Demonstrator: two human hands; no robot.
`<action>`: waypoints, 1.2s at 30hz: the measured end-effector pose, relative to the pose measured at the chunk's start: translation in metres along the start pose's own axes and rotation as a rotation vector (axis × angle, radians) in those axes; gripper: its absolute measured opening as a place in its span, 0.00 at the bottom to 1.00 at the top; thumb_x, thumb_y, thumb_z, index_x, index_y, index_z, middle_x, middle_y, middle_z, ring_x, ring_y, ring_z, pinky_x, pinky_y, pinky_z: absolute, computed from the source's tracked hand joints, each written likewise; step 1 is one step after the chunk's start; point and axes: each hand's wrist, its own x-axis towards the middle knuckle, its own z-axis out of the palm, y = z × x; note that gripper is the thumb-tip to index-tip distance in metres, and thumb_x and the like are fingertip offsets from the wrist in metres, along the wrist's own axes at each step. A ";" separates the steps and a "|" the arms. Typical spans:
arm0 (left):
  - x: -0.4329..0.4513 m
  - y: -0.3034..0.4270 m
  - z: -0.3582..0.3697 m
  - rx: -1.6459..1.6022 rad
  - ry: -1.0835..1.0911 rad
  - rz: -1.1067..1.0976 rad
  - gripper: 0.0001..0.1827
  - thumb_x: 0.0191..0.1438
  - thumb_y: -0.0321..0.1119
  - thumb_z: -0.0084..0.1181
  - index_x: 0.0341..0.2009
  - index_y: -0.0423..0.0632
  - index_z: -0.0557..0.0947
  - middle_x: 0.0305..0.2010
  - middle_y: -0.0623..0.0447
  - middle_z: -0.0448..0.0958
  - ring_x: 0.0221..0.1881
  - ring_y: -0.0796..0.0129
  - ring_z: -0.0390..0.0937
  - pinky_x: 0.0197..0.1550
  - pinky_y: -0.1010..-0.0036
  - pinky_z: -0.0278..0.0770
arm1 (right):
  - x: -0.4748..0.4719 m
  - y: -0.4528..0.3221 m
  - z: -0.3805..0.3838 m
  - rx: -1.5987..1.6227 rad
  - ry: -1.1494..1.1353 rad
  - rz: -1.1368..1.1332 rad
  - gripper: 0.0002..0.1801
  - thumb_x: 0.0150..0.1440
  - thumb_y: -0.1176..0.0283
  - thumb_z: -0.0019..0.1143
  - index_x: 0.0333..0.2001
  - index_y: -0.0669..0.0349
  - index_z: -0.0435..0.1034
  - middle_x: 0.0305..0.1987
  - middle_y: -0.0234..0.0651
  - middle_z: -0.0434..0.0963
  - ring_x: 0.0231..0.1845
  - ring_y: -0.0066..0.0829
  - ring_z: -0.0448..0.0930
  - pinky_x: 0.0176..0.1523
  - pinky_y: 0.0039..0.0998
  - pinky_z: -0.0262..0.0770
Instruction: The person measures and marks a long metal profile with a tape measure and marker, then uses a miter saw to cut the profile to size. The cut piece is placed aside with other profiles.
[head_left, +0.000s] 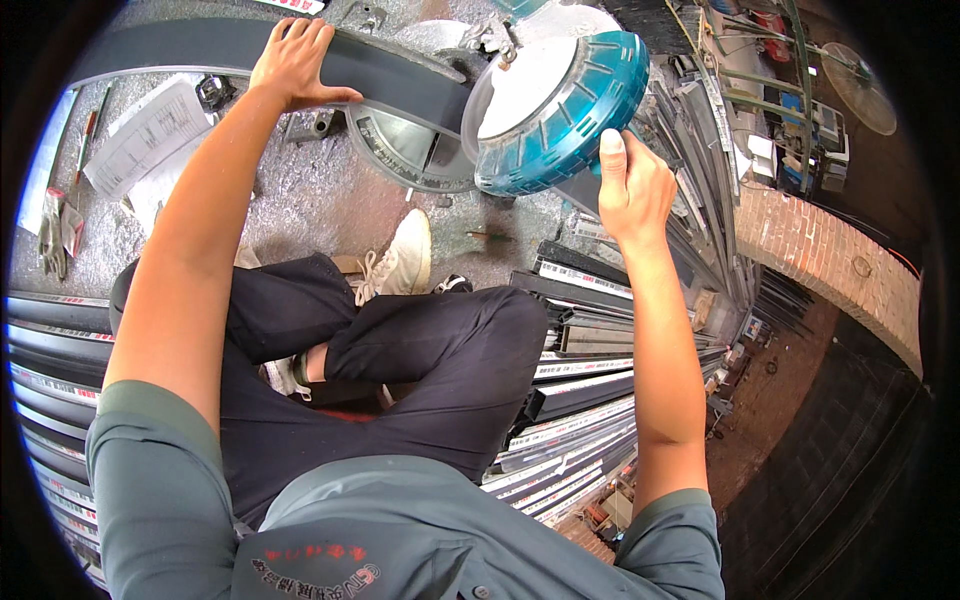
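My left hand (294, 64) is laid over a long dark grey metal profile (405, 75), its fingers reaching the far edge and the thumb along the near side. The profile lies across a mitre saw's round metal base (405, 154), which carries a curved scale. At the profile's right end is the saw's teal blade guard (574, 112), with a large pale disc-shaped face beside it. My right hand (636, 186) is closed round the saw handle at the guard's lower right, thumb resting on top. Most of the handle is hidden by the hand, and the blade's cutting edge cannot be made out.
Printed paper sheets (154, 139), a pen (88, 131) and work gloves (56, 232) lie to the left. Stacked profiles (585, 375) with printed strips stand close on my right, others (52, 360) at lower left. A brick wall (825, 251) and a fan (859, 88) are farther right.
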 end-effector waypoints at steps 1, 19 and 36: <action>0.000 0.000 0.002 0.024 -0.023 -0.001 0.65 0.42 0.90 0.47 0.64 0.41 0.69 0.68 0.42 0.68 0.73 0.53 0.60 0.78 0.55 0.46 | 0.001 0.000 -0.001 -0.005 -0.005 0.002 0.36 0.68 0.38 0.39 0.25 0.61 0.70 0.23 0.51 0.76 0.28 0.62 0.78 0.32 0.52 0.70; 0.000 -0.002 0.007 0.023 -0.015 0.007 0.66 0.43 0.90 0.46 0.65 0.40 0.68 0.68 0.43 0.68 0.73 0.53 0.60 0.78 0.55 0.46 | -0.018 -0.006 0.017 -0.012 0.029 -0.022 0.34 0.67 0.40 0.43 0.24 0.61 0.68 0.22 0.50 0.74 0.26 0.61 0.76 0.29 0.52 0.69; -0.001 -0.003 -0.001 -0.027 0.004 0.017 0.62 0.43 0.87 0.50 0.61 0.39 0.70 0.63 0.43 0.70 0.70 0.54 0.62 0.77 0.54 0.46 | -0.032 -0.013 0.027 0.010 0.020 0.004 0.32 0.67 0.41 0.43 0.27 0.61 0.70 0.25 0.49 0.77 0.30 0.59 0.79 0.32 0.51 0.72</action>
